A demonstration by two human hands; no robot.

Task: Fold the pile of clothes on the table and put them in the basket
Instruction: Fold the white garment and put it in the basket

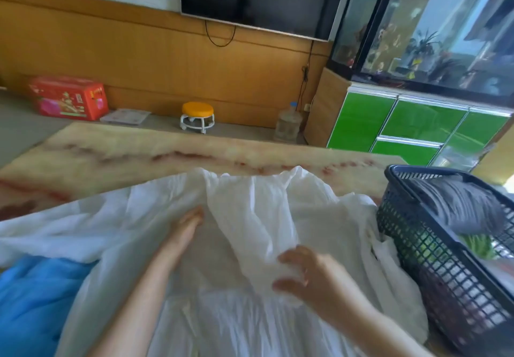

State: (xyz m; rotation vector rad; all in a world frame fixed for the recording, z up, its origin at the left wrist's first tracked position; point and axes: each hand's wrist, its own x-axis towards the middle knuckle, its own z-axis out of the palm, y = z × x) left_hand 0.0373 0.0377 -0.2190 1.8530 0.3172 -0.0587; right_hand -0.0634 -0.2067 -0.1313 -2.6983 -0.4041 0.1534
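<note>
Marble-look table (139, 145) carries the white garment (250, 315), spread mid-fold, with a blue garment (33, 295) unfolded at its left. I log one grey item (459, 206) in the basket (417, 259), so I judge much remains. The left hand (186, 228) presses flat on the white cloth; the right hand (314, 276) grips its raised fold.

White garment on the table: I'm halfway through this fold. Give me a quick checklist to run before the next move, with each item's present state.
1. Right hand grips a fold of the white garment: ok.
2. Left hand presses flat on the cloth to pin it: ok.
3. Cloth smooth enough for a neat fold: not ok, it is wrinkled and bunched at the far edge.
4. Basket close by on the right: ok.
5. Room left in the basket above the grey cloth: cannot tell.
6. Blue cloth out of the fold's path: ok, it lies left of both hands.
</note>
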